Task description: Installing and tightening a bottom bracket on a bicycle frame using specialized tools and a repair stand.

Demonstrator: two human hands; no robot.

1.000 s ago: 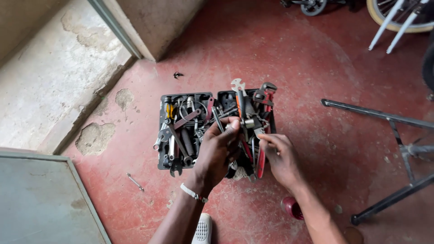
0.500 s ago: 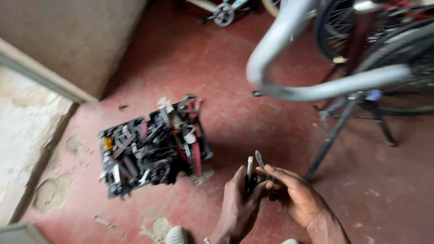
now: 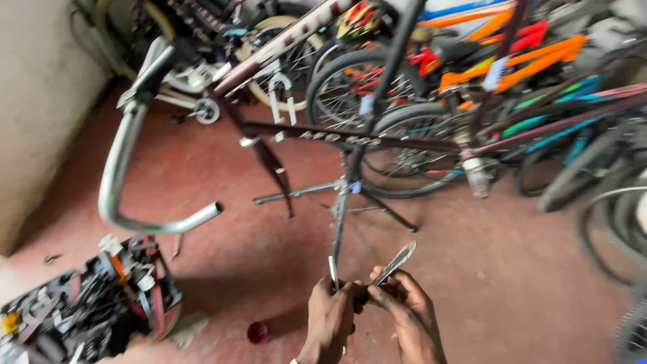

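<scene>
Steel tools occupy both of your hands at the bottom centre of the view. Your left hand is clenched around a slim flat metal tool that stands nearly upright above the fist. Your right hand pinches a flat spanner, angled up and to the right; the two hands touch at the fingertips. Below them lies the red concrete floor (a small red cap sits just left of your wrist). Further left, note the open tool tray, crowded with tools. Directly ahead, a dark bicycle frame sits on a repair stand, its chrome handlebar curving to the left. Parked bicycles fill the background.
</scene>
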